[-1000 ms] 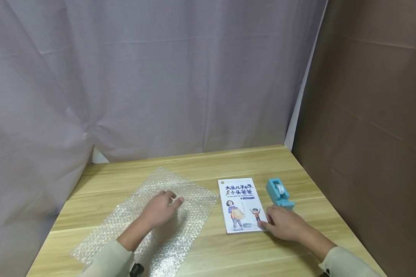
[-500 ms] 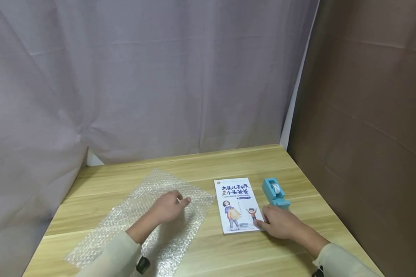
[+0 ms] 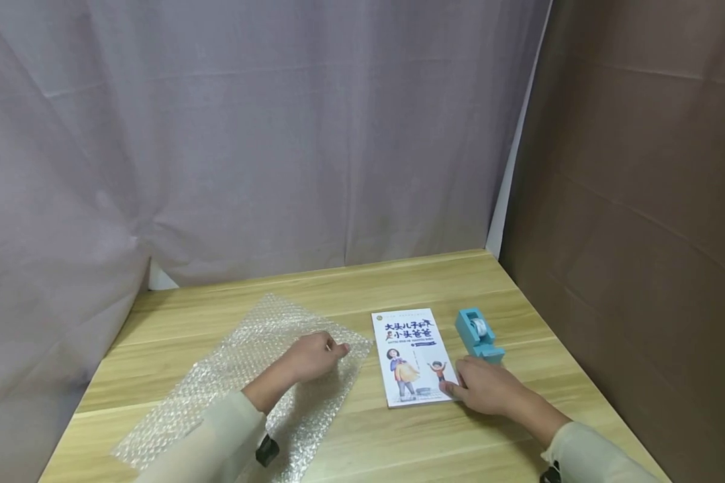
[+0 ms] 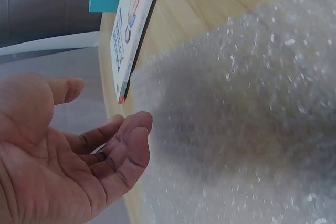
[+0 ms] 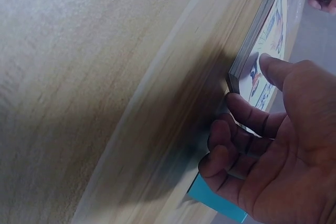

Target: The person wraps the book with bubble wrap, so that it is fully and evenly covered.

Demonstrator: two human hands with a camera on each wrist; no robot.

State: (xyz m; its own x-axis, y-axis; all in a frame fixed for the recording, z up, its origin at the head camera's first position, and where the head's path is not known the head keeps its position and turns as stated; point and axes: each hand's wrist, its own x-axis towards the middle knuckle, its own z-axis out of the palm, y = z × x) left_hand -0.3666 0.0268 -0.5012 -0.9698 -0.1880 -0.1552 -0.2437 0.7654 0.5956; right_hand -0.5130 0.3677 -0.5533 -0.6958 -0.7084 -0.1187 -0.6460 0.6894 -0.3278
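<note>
A sheet of clear bubble wrap [image 3: 235,359] lies flat on the wooden table at the left. Over its right part hovers my left hand [image 3: 315,355], palm down, fingers loosely bent; in the left wrist view nothing is between the thumb and fingers. To the right of the wrap lies a thin white book [image 3: 407,365] with cartoon figures and Chinese characters on its cover. My right hand [image 3: 491,388] grips the book's lower right corner, thumb [image 5: 275,69] on the cover and index fingertip at the side edge. The other fingers curl beside the book.
A blue tape dispenser [image 3: 477,339] with a roll of clear tape stands just beyond the right hand. Grey cloth [image 3: 314,168] hangs behind the table [image 3: 399,446], and a brown cloth wall [image 3: 634,201] runs along its right side.
My left hand has moved right across the bubble wrap, toward the book. The right hand keeps its place at the book's corner. The head view has shifted slightly.
</note>
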